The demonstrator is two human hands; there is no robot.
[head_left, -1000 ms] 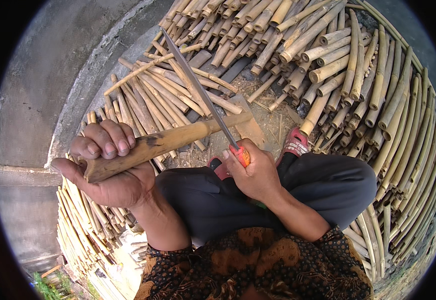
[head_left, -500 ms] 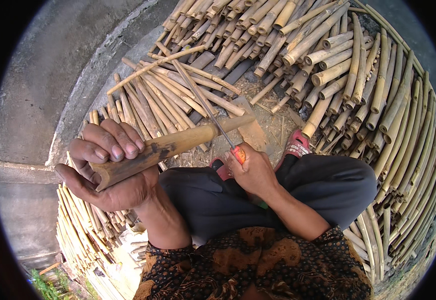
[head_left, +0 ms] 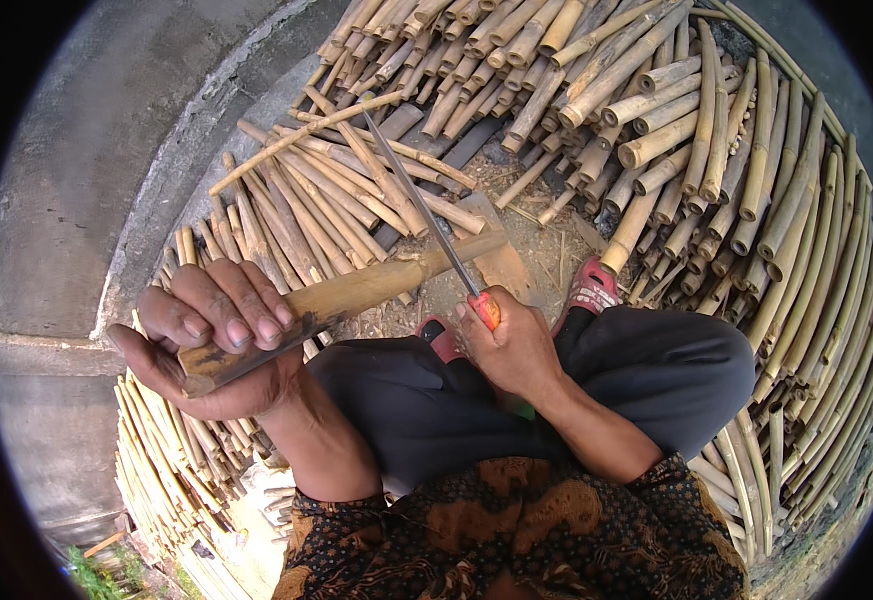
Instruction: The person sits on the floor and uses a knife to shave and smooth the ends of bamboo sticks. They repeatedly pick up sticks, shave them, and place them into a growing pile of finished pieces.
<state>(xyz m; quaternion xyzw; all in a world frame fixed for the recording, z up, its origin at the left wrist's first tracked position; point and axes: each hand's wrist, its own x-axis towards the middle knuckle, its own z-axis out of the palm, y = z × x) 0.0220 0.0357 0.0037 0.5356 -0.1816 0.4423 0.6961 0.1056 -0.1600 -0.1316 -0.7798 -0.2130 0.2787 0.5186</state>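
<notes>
My left hand [head_left: 211, 330] is closed around the near end of a bamboo piece [head_left: 361, 287], which slants up to the right across my lap. Dark stains mark the bamboo next to my fingers, and a node ring shows toward its far end. My right hand [head_left: 516, 342] grips the red handle of a long, slim metal tool [head_left: 426, 204]. Its narrow shaft points away and to the left, crossing the bamboo near the far end. I cannot tell whether the tool is a file or a knife.
Stacked bamboo poles [head_left: 646, 120] fill the far and right sides. Shorter bamboo sticks [head_left: 326, 180] lie in a loose heap at the far left, and thin strips [head_left: 161, 450] at the near left. A flat board [head_left: 501, 265] lies on the ground between my red shoes [head_left: 588, 285].
The bamboo has turned in my left hand, so its near end shows a different side. The metal tool has slid slightly down and right, its shaft now turned to show a broader face.
</notes>
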